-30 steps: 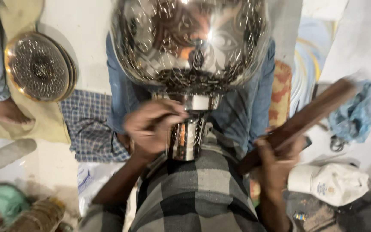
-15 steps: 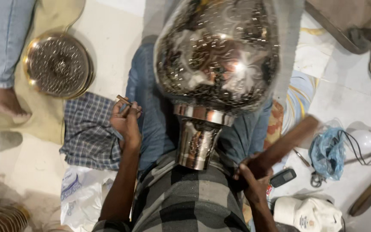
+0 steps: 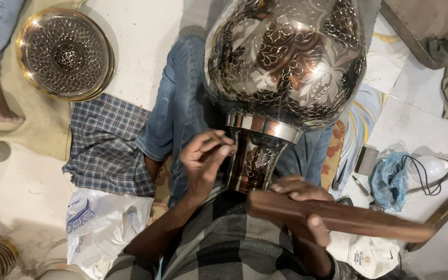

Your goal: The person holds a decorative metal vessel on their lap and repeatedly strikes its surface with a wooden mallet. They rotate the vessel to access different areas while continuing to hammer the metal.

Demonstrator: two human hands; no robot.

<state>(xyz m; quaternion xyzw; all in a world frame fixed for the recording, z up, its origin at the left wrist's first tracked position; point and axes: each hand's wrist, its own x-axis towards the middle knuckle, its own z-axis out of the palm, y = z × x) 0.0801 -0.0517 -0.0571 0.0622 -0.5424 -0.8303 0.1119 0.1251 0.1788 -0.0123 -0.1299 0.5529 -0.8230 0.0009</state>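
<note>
Left hand (image 3: 203, 158) pinched on a small tool, hard to make out, its tip at the neck of the engraved metal vase (image 3: 286, 62) resting in the lap. Right hand (image 3: 302, 207) grips wooden mallet (image 3: 338, 218), lying crosswise just below.

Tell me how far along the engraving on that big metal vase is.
Done: the vase belly is covered in cut floral patterns, and the neck below its plain band shows pattern too. In hand: the left hand pinches a small tool, mostly hidden, against the neck, while the right hand grips a wooden stick. Left: I cannot tell; the far side is hidden.
</note>
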